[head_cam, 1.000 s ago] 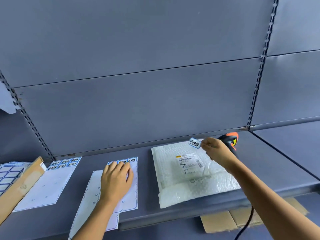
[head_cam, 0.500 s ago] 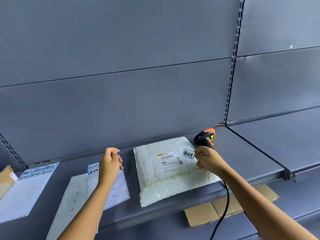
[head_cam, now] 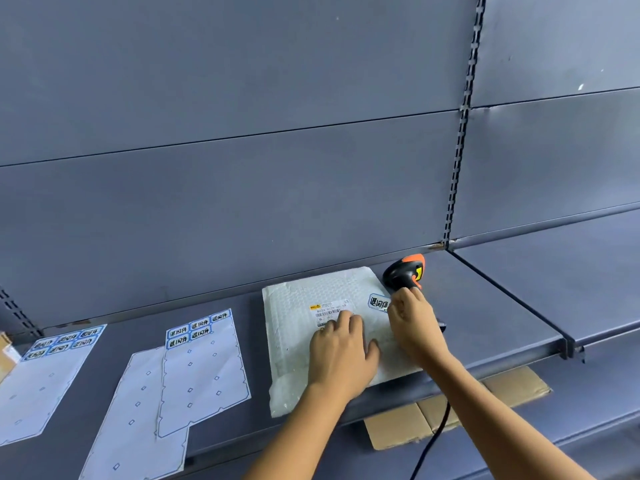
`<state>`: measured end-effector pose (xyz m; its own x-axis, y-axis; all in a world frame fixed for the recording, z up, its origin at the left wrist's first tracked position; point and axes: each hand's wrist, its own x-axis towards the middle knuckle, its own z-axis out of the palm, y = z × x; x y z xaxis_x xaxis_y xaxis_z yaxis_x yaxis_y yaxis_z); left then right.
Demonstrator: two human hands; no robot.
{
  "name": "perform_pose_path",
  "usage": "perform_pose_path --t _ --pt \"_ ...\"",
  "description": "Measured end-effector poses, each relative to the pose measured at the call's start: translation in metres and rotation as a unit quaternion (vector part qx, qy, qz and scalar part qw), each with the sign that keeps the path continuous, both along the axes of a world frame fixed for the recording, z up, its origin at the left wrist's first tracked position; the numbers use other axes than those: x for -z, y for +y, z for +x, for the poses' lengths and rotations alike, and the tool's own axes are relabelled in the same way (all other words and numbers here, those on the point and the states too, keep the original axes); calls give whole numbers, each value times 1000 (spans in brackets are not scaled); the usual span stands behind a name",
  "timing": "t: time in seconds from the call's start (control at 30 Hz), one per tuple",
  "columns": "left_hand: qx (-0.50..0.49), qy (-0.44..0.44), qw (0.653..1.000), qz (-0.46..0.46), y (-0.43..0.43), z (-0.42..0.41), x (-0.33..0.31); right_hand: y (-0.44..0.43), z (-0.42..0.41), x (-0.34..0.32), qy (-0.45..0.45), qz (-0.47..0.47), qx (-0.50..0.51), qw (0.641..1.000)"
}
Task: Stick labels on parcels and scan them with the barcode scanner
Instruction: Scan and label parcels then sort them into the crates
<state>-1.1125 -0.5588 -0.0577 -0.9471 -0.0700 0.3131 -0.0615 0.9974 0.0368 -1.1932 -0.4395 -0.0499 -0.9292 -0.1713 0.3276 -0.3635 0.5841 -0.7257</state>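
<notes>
A white bubble-wrap parcel (head_cam: 298,327) lies flat on the grey shelf (head_cam: 485,306). It carries a printed barcode slip (head_cam: 329,310). A blue-edged label (head_cam: 378,301) lies on the parcel's upper right corner. My right hand (head_cam: 412,320) has its fingertips on the label's right end. My left hand (head_cam: 343,355) lies palm down on the middle of the parcel, fingers spread, just below the barcode slip. A black and orange barcode scanner (head_cam: 407,271) rests on the shelf behind my right hand, its cable hanging over the shelf edge.
Label sheets (head_cam: 204,368) lie on the shelf to the left, with a few blue labels at their tops; another sheet (head_cam: 45,375) sits further left. Flattened cardboard (head_cam: 450,410) sticks out under the shelf. A second shelf (head_cam: 571,271) adjoins on the right.
My left hand left the label sheet and came to rest on the parcel. My right hand brought the label down onto the parcel's upper right corner.
</notes>
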Motion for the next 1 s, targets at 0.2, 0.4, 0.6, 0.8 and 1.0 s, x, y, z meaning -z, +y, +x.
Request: perform_pose_path --t 0.2,0.4,0.6,0.8,1.0 --pt "-22 11 1000 -3 -1 0 -2 -4 2 7 11 12 22 1000" --pt "-10 -3 1000 2 0 2 -4 -11 0 8 1 90 37 995" --pt "-16 -35 999 -4 2 -1 -6 -15 -1 6 -7 137 45 989" --pt "-13 -41 999 -3 4 -3 -10 -17 0 8 -13 162 54 985" --pt "3 -89 996 -18 2 -9 -14 -19 3 6 -11 174 55 983"
